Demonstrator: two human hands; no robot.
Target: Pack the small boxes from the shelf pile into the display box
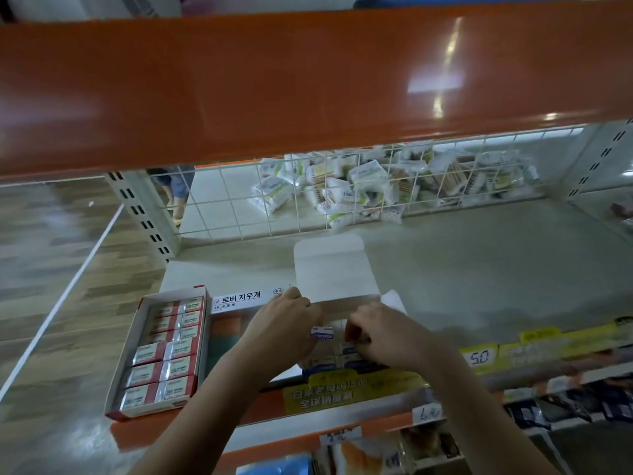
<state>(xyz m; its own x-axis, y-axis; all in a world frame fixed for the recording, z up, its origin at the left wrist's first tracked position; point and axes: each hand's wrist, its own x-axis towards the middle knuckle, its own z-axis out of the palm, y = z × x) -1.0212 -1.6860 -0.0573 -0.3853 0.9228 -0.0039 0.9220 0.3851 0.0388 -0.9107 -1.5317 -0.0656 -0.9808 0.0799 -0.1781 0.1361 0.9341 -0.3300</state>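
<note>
A white display box (337,269) with its lid flap folded back stands open on the grey shelf, at its front edge. Small blue-and-white boxes (323,362) lie in rows inside it. My left hand (286,329) reaches over the box's left side and pinches one small blue-and-white box (322,332) at its fingertips. My right hand (383,334) hovers over the right part of the box with curled fingers; what it holds is hidden. No loose pile of small boxes shows on the shelf.
A red-and-white tray (161,351) full of small boxes sits at the left, a white labelled carton (236,301) beside it. Behind a wire grid (342,186) lies a heap of white packets. An orange shelf beam (274,80) hangs overhead. Price tags (479,356) line the front rail.
</note>
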